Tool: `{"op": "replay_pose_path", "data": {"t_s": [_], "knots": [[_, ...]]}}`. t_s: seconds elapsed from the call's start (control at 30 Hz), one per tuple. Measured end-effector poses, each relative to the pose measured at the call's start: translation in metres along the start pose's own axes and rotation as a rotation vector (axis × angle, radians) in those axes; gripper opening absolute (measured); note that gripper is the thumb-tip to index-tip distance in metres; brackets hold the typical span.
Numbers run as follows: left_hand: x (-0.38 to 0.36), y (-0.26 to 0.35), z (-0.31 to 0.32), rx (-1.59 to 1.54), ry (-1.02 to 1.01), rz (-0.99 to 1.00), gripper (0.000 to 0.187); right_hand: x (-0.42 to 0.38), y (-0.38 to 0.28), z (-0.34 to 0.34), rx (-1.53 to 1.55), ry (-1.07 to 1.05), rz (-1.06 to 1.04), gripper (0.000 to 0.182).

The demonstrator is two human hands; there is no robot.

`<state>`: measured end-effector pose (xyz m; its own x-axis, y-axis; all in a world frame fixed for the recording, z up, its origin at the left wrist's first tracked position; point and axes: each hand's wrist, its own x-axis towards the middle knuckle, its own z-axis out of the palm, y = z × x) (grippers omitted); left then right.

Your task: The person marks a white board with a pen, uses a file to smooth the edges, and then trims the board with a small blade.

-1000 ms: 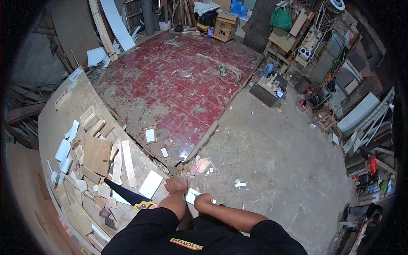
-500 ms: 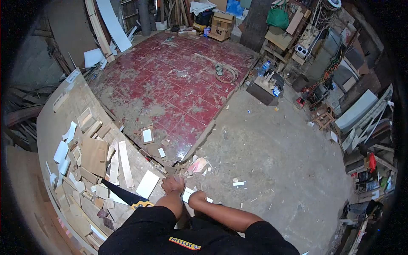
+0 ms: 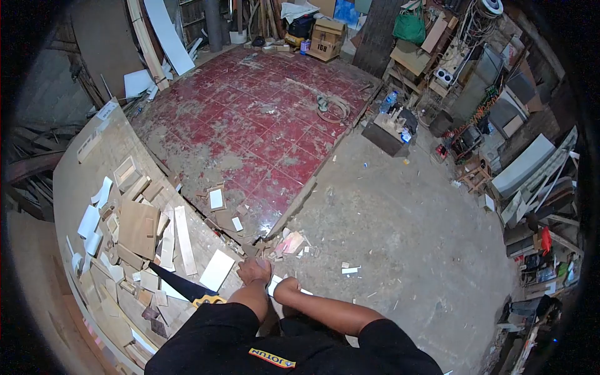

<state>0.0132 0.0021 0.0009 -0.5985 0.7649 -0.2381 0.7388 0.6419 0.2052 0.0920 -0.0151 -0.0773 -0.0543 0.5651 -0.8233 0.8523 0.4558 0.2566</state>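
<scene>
At the bottom centre, my left hand (image 3: 254, 270) is closed, with its fingers curled near the corner of the wooden board; what it grips is hidden. Just right of it my right hand (image 3: 287, 290) is a closed fist over a narrow white strip (image 3: 274, 284), whose ends show on both sides of the hand. A white rectangular panel (image 3: 217, 270) lies left of my left hand. Further left rests a handsaw (image 3: 181, 284) with a black blade and a yellow handle.
The plywood work surface (image 3: 75, 181) at left carries wood offcuts, a brown board (image 3: 139, 229) and curled white strips. Beyond are red floor tiles (image 3: 250, 125). A dark box (image 3: 382, 139) stands on the concrete floor (image 3: 400, 231). Clutter lines the right wall.
My right hand has shifted slightly left along the white strip. My left hand stays in nearly the same place.
</scene>
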Motion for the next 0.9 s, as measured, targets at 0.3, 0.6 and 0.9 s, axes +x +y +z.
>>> {"op": "replay_pose_path", "data": {"t_s": [0.3, 0.6, 0.9], "knots": [[-0.001, -0.001, -0.007, -0.041, -0.059, -0.022, 0.053, -0.049, 0.055, 0.013, 0.249, 0.206, -0.188, 0.02], [0.003, -0.011, 0.018, -0.031, -0.077, 0.024, 0.057, -0.169, 0.135, -0.021, 0.277, 0.242, -0.224, 0.023], [0.006, -0.006, 0.013, -0.028, -0.07, -0.014, 0.055, -0.209, 0.153, 0.001, 0.402, 0.306, -0.151, 0.026]]}}
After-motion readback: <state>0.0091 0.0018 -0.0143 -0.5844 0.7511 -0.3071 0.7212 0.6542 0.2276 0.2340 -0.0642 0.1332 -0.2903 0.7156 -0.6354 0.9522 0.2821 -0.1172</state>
